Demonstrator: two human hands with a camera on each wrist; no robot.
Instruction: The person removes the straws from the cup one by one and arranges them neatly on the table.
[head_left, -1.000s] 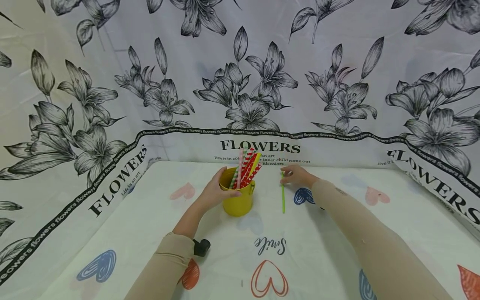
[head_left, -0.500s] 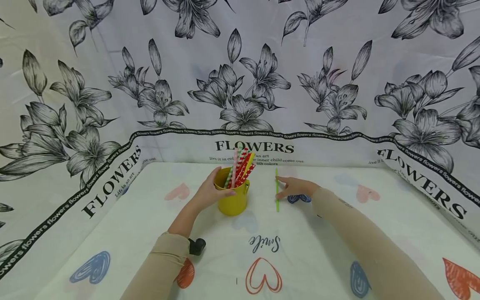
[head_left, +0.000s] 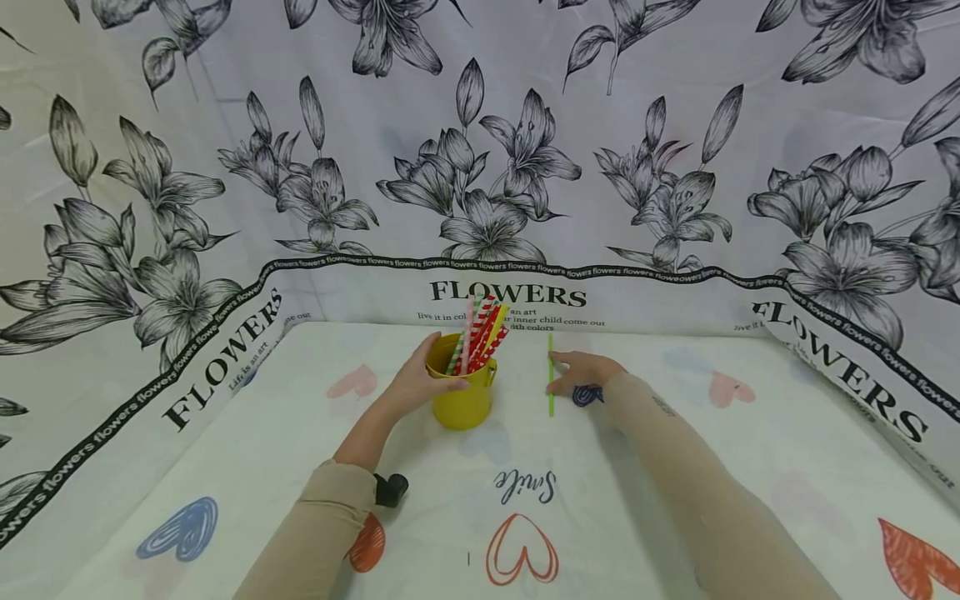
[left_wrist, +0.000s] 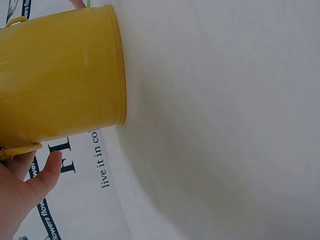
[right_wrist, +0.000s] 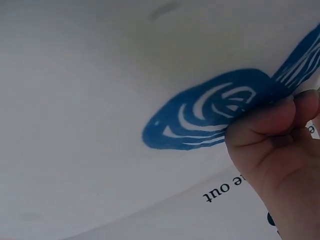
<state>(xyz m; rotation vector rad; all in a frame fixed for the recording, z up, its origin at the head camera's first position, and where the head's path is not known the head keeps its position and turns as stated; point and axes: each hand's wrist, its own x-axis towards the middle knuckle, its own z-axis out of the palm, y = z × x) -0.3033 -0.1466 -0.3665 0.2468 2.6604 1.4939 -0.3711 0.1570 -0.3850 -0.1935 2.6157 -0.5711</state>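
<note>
"What does the left hand (head_left: 418,383) hold?"

"The rim of a yellow bucket (head_left: 461,408): smooth, faintly glossy, round-walled, upright on the white cloth (head_left: 442,525). Thumb and fingers curve widely around it. Slender straws (head_left: 487,335), striped, spotted and plain, lean inside."

"And the right hand (head_left: 591,372)?"

"It is at a thin, straight green straw (head_left: 551,405) lying on the cloth, near the bucket's right side. Thumb and forefinger meet it with a small gap between them; whether they pinch it, one cannot tell. A printed blue heart (right_wrist: 205,112) with scribbled loops shows beside them."
</note>
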